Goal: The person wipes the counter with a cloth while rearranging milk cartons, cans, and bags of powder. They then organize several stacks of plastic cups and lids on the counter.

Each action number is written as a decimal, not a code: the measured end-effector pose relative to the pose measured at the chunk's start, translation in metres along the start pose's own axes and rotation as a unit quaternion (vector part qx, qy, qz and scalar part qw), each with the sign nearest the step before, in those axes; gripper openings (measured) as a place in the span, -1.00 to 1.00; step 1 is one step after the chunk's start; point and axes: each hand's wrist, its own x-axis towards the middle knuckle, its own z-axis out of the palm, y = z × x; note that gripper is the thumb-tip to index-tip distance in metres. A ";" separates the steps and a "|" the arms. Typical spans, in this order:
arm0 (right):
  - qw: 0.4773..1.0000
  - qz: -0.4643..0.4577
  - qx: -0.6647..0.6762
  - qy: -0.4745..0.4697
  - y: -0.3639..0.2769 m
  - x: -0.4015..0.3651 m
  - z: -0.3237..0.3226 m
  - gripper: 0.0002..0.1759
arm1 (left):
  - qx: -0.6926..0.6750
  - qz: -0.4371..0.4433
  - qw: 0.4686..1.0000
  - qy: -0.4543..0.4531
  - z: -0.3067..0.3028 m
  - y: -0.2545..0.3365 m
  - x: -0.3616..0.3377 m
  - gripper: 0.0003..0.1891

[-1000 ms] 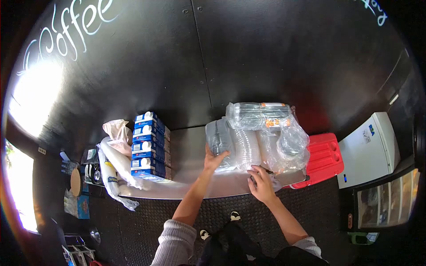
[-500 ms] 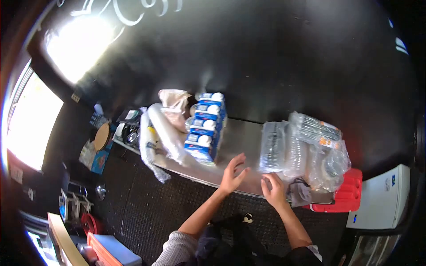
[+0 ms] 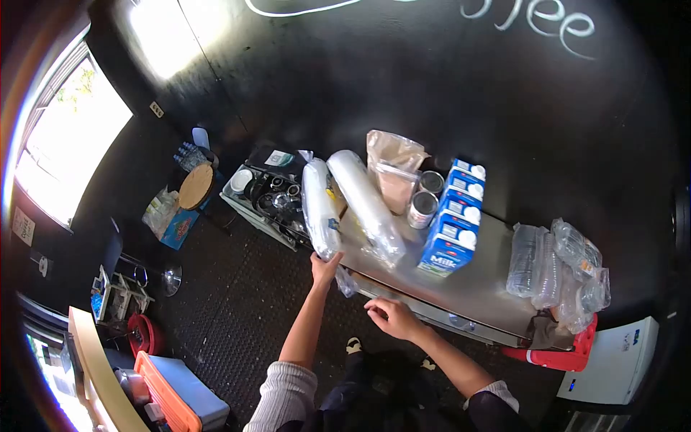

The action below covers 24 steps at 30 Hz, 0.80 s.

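Note:
My left hand (image 3: 326,268) is closed on the lower end of a long plastic-wrapped sleeve (image 3: 319,209) at the left part of the steel counter (image 3: 468,295). My right hand (image 3: 392,317) hangs in front of the counter's edge, fingers curled but apart, holding nothing. A second clear wrapped sleeve (image 3: 366,205) lies just right of the first. Beyond it stand a bag of pinkish-brown powder (image 3: 396,183), two cans (image 3: 422,207) and a row of blue milk cartons (image 3: 450,241).
Packs of clear plastic lids or cups (image 3: 527,259) lie at the counter's right end, above a red cooler (image 3: 584,349). A tray of dark utensils (image 3: 277,198) sits at the left. A round wooden stool (image 3: 196,186) stands beyond it.
The view has shifted left. My left hand has moved left from in front of the counter and taken hold of the wrapped sleeve. My right hand has moved left and its fingers have curled.

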 end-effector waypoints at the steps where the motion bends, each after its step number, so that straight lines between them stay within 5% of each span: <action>1: 1.000 0.001 -0.003 0.002 -0.001 0.007 0.009 -0.86 | -0.011 -0.014 0.999 -0.042 -0.004 0.000 0.012 -0.28; 2: 1.000 0.010 0.003 -0.005 -0.001 0.014 0.017 -0.86 | -0.117 -0.025 0.987 -0.109 -0.009 -0.004 0.018 -0.61; 6: 0.998 0.040 0.038 -0.004 0.000 0.039 0.034 -0.84 | -0.177 -0.131 0.948 -0.231 -0.031 -0.008 0.034 -0.86; 11: 0.970 0.144 0.187 0.056 0.021 0.102 0.056 -0.74 | -0.223 -0.090 0.947 -0.215 -0.057 0.003 0.032 -0.85; 15: 0.876 0.381 0.291 0.047 0.024 0.185 0.064 -0.32 | -0.210 -0.006 0.959 -0.189 -0.073 0.020 0.028 -0.85; 18: 0.829 0.422 0.365 0.032 0.026 0.233 0.072 -0.01 | -0.182 0.055 0.969 -0.160 -0.088 0.044 0.013 -0.83; 24: 0.784 0.350 0.512 0.028 0.033 0.273 0.104 -0.15 | -0.011 0.152 0.980 -0.129 -0.105 0.032 0.003 -0.83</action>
